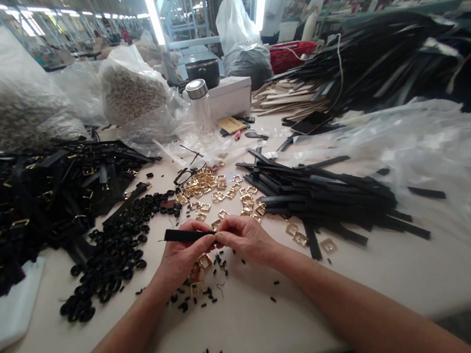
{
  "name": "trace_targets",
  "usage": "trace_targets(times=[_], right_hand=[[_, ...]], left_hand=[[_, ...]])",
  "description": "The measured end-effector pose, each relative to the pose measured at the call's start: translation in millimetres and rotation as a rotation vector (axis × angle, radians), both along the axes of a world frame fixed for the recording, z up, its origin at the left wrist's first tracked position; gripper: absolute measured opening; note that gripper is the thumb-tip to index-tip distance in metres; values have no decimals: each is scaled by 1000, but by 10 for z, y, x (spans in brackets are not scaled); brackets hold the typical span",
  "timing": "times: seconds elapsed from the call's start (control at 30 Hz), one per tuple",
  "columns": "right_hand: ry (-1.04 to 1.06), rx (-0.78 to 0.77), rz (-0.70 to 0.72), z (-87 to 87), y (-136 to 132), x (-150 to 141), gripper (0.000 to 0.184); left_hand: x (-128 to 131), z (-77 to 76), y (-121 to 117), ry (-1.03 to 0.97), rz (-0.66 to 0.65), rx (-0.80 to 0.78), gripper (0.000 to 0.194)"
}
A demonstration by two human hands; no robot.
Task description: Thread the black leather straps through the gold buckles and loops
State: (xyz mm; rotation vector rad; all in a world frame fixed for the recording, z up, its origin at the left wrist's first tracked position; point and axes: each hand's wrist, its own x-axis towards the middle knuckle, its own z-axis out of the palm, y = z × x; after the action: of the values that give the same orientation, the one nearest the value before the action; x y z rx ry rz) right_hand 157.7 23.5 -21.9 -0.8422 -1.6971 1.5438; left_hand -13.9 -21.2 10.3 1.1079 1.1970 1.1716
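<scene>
My left hand (pixel 189 255) is closed on a short black strap (pixel 187 234), whose free end points left past the fingers. Thumb to thumb with it, my right hand (pixel 243 236) pinches at the strap's other end; the fingers hide what is there. Gold buckles (pixel 203 182) are heaped just beyond my hands, and a few more lie under them. Small black pieces (pixel 210 294) are scattered on the table below my hands. Left of them is a pile of round black parts (pixel 110 264); to the right lies a stack of black straps (pixel 329 197).
Black straps with gold buckles (pixel 19 206) are heaped at the left of the table (pixel 289 336). A glass bottle (pixel 201 113) stands at the back before a white box (pixel 229 98). Clear plastic sheeting (pixel 437 167) covers the right side. Filled plastic bags (pixel 133 88) stand behind.
</scene>
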Motion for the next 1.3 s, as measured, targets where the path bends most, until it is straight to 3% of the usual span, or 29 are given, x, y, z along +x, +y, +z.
trace_targets(times=[0.3,0.53,0.73,0.97,1.2,1.3], right_hand=[[-75,58,143,139,-18,71,14],[1,8,46,89,-19,20,17],[-29,69,-22,100,-7,30,19],[-108,169,-50,115,-6,38,17],[-62,133,-98,153,1,43,20],[-97,194,-104,137,5,50,20]], left_hand=[[-34,-53,24,40,36,-14,25],[-66,-114,23,89,63,-5,42],[-59,-145,24,262,-8,90,25],[-102,-153,35,586,11,197,21],[-47,-99,26,574,-85,213,21],[-35,-92,25,582,-97,232,19]])
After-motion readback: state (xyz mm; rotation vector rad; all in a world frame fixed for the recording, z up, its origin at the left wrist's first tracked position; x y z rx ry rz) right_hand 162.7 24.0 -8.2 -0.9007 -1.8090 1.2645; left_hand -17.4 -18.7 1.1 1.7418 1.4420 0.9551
